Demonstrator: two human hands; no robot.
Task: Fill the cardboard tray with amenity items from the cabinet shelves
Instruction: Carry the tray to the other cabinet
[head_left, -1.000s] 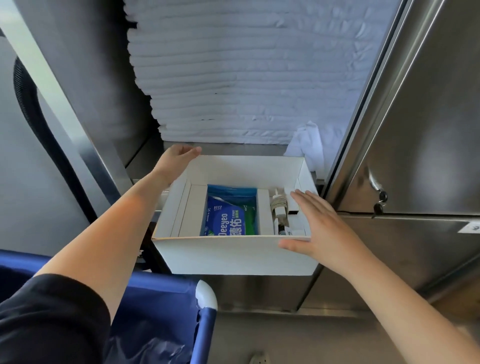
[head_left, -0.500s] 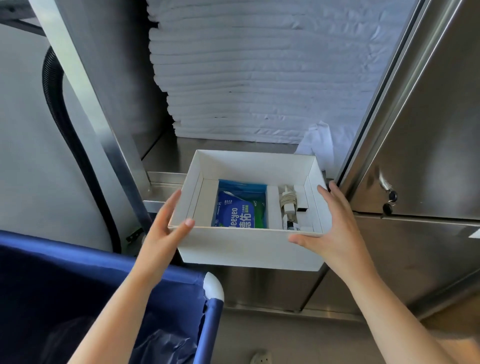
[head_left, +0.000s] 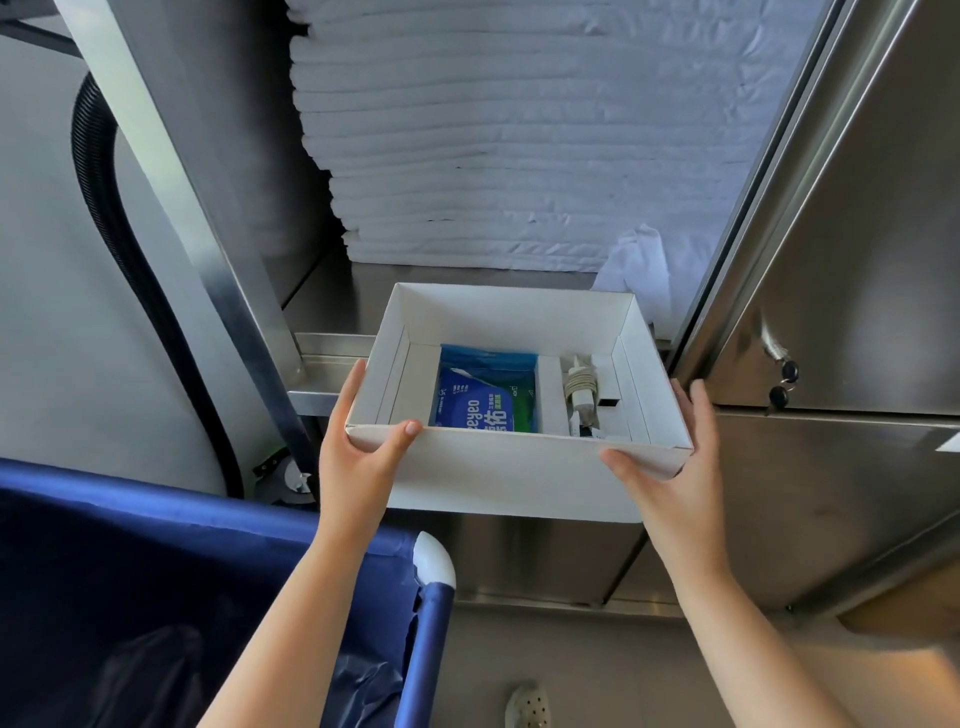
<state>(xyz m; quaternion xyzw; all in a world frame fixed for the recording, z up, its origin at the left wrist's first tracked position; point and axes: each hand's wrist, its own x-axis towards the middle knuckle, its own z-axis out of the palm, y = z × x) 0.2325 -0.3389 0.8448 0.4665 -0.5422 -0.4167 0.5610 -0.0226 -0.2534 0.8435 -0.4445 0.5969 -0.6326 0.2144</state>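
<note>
Holding the cardboard tray (head_left: 509, 467) level before the steel shelf (head_left: 324, 347), left hand (head_left: 358, 460) clamped on its near-left corner with thumb over the rim, right hand (head_left: 672, 467) pinching the near-right corner, probably so the blue packet (head_left: 485, 402) and coiled cable (head_left: 577, 387) inside do not slide.

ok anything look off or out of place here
Only one thing: a crumpled white piece lies loose at the right foot of the neatly folded white stack. The cardboard tray, gripped by the left hand and right hand, shows nothing spilled.
</note>
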